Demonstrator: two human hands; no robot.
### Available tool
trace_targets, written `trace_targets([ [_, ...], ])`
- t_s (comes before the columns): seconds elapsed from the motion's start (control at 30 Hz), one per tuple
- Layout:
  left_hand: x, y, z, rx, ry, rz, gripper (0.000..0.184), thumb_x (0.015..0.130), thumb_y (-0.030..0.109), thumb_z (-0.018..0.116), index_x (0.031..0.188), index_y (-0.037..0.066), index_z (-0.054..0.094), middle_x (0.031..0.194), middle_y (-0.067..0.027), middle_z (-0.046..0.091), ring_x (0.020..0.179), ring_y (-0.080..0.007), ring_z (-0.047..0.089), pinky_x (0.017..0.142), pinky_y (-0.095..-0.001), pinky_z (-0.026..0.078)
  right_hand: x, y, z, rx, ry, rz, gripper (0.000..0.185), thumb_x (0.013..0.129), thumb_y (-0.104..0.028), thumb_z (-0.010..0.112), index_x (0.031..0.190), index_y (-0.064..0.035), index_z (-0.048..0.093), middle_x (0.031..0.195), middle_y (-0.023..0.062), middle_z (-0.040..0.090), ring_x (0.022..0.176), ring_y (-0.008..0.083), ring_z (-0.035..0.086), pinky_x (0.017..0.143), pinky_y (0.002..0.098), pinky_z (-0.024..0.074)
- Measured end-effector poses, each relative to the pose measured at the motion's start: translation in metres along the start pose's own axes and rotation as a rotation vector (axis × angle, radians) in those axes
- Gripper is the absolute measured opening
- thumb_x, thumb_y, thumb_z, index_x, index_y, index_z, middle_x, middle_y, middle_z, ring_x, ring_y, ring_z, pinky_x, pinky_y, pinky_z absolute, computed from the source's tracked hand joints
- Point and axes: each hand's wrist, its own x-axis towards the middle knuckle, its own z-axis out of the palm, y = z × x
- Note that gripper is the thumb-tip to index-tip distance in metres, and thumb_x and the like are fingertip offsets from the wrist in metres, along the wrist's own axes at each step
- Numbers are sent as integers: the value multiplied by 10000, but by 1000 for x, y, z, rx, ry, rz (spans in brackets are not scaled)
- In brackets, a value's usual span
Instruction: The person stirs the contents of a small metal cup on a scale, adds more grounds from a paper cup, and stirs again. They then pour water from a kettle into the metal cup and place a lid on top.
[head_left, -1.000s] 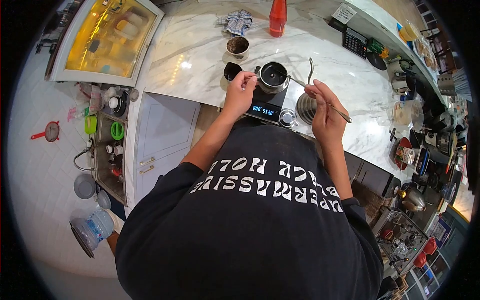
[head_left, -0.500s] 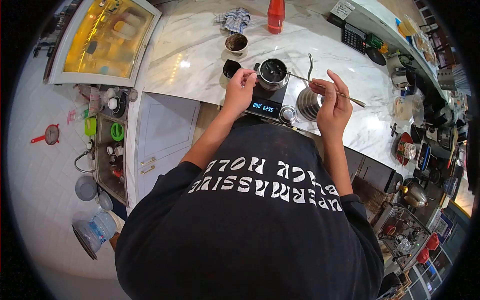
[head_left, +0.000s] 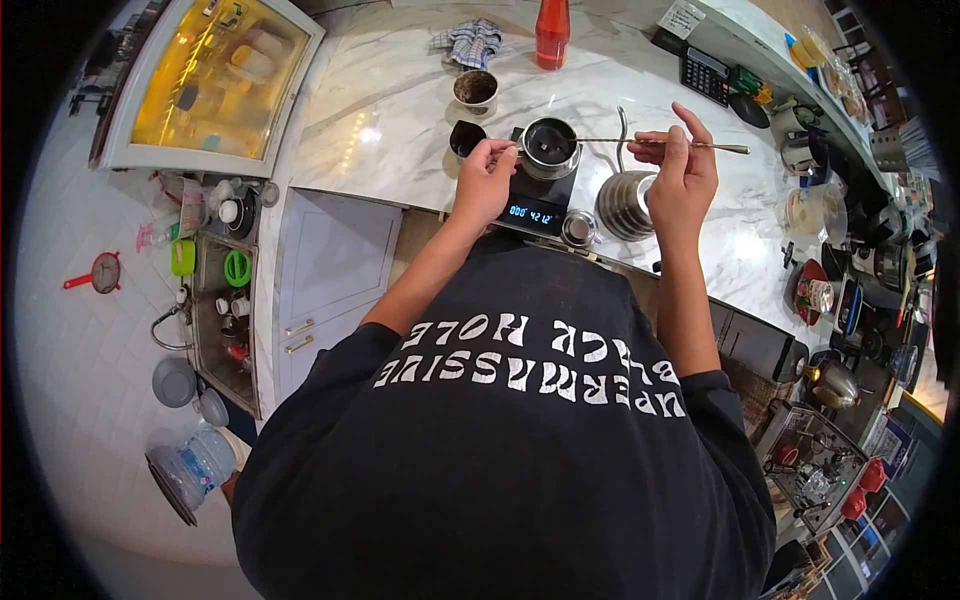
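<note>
A round metal cup [head_left: 550,174] with dark liquid inside stands on a black digital scale [head_left: 560,197] with a lit blue display. My left hand [head_left: 486,182] is closed at the cup's left side, thumb and fingers pinching its edge or handle; which one I cannot tell. In my right hand [head_left: 686,172] is a long thin metal spoon [head_left: 722,148], held nearly level between thumb and fingers, its far end reaching into the cup. Below that hand stands a ribbed gooseneck kettle [head_left: 622,208]. A small metal container [head_left: 579,228] sits at the scale's right corner.
Behind my left hand are a black cup [head_left: 466,138] and a paper cup [head_left: 475,92] with dark grounds. Further back lie a checked cloth [head_left: 473,42] and a red bottle [head_left: 552,35]. A calculator [head_left: 706,76] rests at the right; a sink [head_left: 222,340] is at left.
My right hand has moved slightly right and up, and the spoon has swung from slanted to nearly level. The scale's reading has changed. My left hand stays at the cup.
</note>
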Motion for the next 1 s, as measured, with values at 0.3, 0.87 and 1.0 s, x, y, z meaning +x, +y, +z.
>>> trace_targets([
  [0.3, -6, -1, 0, 11, 5, -10, 257, 1018, 169, 606, 1220, 11, 605, 1022, -73, 683, 864, -121, 634, 780, -268, 509, -2, 10, -7, 83, 118, 59, 288, 1092, -161, 444, 1314, 0, 531, 888, 146, 711, 767, 187, 717, 699, 286, 573],
  [0.87, -24, -5, -1, -65, 58, 30, 351, 999, 118, 595, 1328, 3, 554, 1199, -124, 679, 913, -145, 637, 837, -281, 514, 8, -2, 11, -38, 40, -91, 254, 1088, -155, 441, 1262, -6, 552, 846, 96, 697, 733, 131, 671, 683, 254, 523],
  [1.0, -22, -5, -4, -77, 40, 13, 334, 999, 123, 599, 1312, 11, 570, 1200, -121, 680, 909, -141, 633, 833, -283, 511, 13, -4, 14, -50, -1, -82, 259, 1087, -166, 452, 1259, 1, 548, 838, 100, 691, 720, 133, 668, 667, 251, 525],
])
